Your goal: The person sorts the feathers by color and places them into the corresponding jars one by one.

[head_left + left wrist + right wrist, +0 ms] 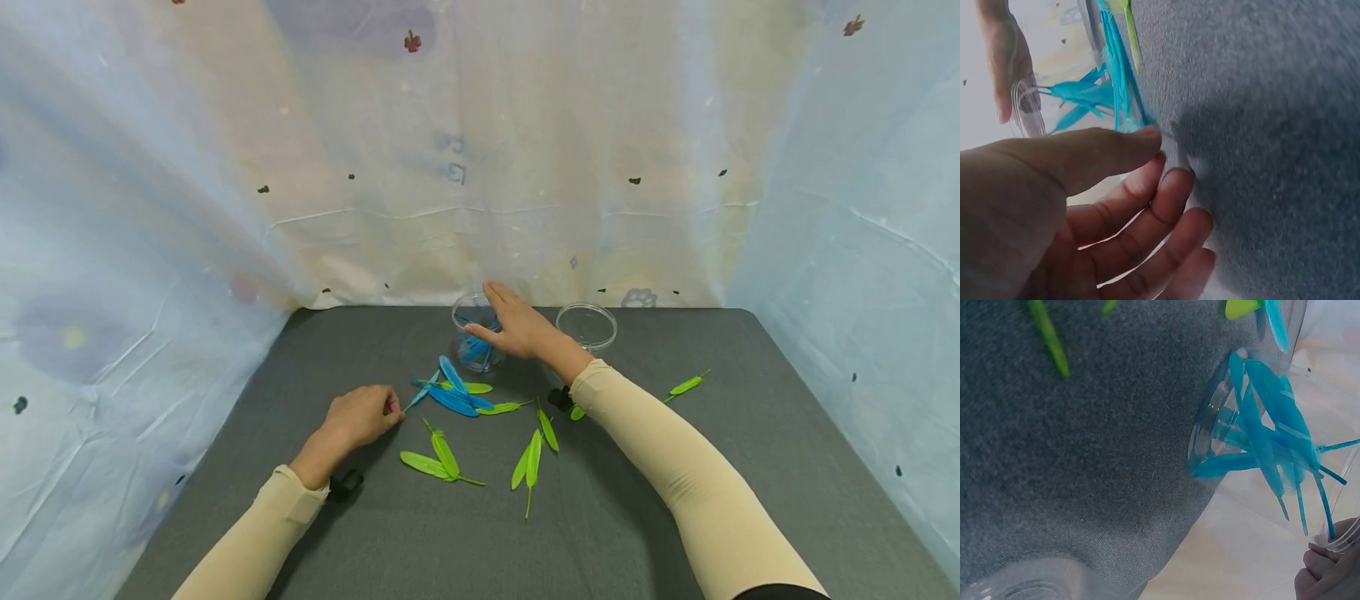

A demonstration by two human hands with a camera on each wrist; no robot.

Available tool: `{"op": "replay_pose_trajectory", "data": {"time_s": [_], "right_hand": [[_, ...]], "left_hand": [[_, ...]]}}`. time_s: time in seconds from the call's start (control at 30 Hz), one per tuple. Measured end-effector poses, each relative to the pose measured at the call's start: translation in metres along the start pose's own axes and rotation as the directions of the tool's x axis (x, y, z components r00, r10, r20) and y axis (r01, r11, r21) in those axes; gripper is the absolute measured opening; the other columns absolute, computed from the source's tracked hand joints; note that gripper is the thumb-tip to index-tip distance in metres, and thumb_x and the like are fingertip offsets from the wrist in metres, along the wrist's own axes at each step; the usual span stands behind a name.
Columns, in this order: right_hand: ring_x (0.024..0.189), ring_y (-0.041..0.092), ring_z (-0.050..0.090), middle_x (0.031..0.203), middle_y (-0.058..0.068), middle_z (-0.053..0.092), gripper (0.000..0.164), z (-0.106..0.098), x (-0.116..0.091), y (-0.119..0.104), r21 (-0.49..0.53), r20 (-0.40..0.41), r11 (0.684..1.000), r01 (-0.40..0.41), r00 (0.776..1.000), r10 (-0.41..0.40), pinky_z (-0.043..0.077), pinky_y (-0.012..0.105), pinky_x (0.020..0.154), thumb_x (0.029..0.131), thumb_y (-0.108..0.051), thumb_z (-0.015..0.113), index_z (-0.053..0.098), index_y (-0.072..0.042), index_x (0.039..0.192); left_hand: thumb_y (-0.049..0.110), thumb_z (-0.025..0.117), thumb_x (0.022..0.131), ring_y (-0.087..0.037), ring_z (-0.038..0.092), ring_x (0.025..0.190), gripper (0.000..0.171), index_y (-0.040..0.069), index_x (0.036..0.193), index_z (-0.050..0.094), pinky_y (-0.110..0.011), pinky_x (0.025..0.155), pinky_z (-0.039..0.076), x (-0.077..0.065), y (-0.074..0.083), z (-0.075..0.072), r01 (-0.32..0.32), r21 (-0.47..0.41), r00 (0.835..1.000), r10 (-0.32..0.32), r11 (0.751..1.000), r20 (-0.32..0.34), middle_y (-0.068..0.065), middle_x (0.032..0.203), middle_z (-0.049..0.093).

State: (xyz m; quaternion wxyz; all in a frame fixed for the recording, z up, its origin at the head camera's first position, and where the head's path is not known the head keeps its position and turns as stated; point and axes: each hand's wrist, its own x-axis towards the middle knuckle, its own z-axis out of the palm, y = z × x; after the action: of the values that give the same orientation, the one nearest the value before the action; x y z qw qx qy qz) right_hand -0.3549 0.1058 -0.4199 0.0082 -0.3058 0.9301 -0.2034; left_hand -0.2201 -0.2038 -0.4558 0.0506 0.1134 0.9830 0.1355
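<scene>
My left hand [363, 414] is low over the grey table, thumb and fingertips pinching the thin end of a blue feather [422, 393]. That feather lies at the edge of a small pile of blue feathers [453, 402] mixed with green ones. Beyond the pile stands a clear jar [1207, 428] with several blue feathers [1260, 434] inside, quills sticking up. My right hand [517, 325] is at the jar's rim, fingers extended and thumb spread in front; how firmly it touches the rim is hard to tell.
A clear round lid or dish [587, 326] lies right of the jar. Green feathers [444, 454] are scattered over the grey table [420, 533], some near the right forearm. A patterned curtain [525, 150] hangs behind the table's far edge.
</scene>
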Motion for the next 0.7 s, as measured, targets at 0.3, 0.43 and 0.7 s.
{"op": "replay_pose_trajectory", "data": {"time_s": [0.3,0.43,0.7], "right_hand": [[0.167,0.033,0.006,0.181,0.014,0.005,0.102,0.001,0.001,0.002,-0.003,-0.004,1.000,-0.001,1.000,0.001,0.017,0.055,0.133,0.106,-0.070,0.050,0.008,-0.006,0.173],[0.167,0.033,0.007,0.181,0.014,0.005,0.101,0.000,0.001,0.001,-0.002,-0.003,1.000,0.000,1.000,0.000,0.017,0.055,0.133,0.107,-0.069,0.050,0.008,-0.005,0.173],[0.167,0.034,0.007,0.180,0.015,0.006,0.099,-0.001,0.000,-0.001,0.004,0.000,1.000,0.004,1.000,-0.004,0.018,0.055,0.133,0.108,-0.066,0.051,0.008,-0.005,0.173]], "left_hand": [[0.023,0.074,0.104,-0.013,0.055,0.060,0.014,0.016,0.094,0.068,-0.033,0.052,0.044,0.000,-0.007,-0.007,0.020,-0.080,0.995,-0.028,0.997,-0.096,0.003,0.082,0.066],[0.020,0.075,0.104,-0.012,0.058,0.064,0.009,0.015,0.098,0.069,-0.034,0.053,0.047,0.003,-0.008,-0.010,0.008,-0.125,0.989,-0.026,0.992,-0.146,0.002,0.086,0.069],[0.015,0.073,0.105,-0.019,0.070,0.084,0.007,0.010,0.110,0.075,-0.039,0.064,0.057,0.006,-0.007,-0.014,-0.054,-0.203,0.961,-0.004,0.978,-0.276,-0.003,0.098,0.073]]}}
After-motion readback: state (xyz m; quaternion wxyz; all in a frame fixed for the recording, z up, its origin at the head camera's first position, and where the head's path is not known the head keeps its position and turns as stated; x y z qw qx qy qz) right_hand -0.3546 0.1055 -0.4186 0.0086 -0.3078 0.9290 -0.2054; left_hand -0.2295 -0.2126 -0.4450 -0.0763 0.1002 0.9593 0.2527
